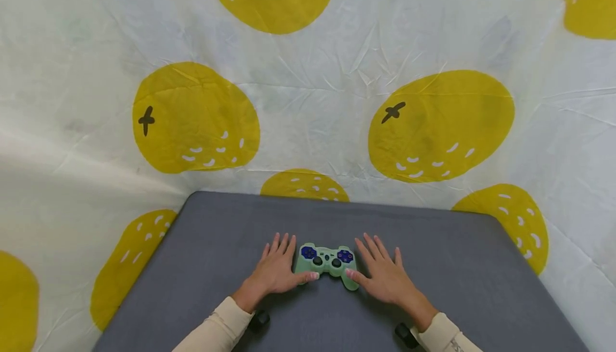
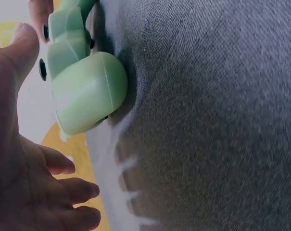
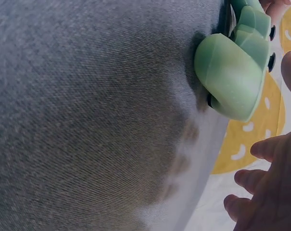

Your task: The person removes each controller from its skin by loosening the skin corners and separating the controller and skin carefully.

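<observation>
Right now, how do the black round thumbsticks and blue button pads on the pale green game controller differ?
The black round thumbsticks look smaller than the blue button pads. The thumbsticks sit nearer the middle; the pads sit farther out. Both come in pairs on the pale green game controller.

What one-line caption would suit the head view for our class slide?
Two hands flank a green game controller on a grey table, before a white backdrop patterned with yellow fruit-like shapes.

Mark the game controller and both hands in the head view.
Game controller (image 1: pixel 327 264): head view, middle of its top face.
Left hand (image 1: pixel 274 273): head view, back of the hand.
Right hand (image 1: pixel 386 278): head view, back of the hand.
</observation>
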The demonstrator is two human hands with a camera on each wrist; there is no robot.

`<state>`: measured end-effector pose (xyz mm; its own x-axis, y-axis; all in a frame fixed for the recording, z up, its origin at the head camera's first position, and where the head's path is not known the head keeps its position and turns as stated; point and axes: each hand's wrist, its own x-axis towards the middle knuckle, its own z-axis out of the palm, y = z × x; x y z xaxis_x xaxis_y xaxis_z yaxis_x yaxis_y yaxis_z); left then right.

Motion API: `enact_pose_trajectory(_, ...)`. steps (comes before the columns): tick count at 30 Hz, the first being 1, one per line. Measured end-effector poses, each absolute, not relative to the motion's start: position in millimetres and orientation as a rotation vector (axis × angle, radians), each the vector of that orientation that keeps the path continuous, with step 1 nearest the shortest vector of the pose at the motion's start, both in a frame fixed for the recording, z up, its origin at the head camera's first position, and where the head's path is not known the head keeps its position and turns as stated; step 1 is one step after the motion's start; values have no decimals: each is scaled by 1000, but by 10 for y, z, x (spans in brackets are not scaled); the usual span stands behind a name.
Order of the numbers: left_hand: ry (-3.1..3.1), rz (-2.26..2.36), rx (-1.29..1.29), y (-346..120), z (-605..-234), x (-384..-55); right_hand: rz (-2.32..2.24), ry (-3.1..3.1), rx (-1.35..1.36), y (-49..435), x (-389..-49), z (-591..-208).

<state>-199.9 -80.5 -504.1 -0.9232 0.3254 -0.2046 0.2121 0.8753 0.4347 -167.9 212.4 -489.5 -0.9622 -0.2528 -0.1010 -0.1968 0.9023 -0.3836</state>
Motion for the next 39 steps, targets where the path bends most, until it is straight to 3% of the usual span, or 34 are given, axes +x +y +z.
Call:
enact_pose_trajectory(15,2623,926,424,-825,-5020,-2002,-839,2831,-349,2032,-1706,-4997)
enact_pose_trajectory(27,2582,1258,468,-859,-5109,-1971,-1260,2714,-131,1870,-1700,-5085)
enact_pose_trajectory(39,2416,1548,292,-790,-5103,-2078,-1758,2377,95,1891,-1849,-5142)
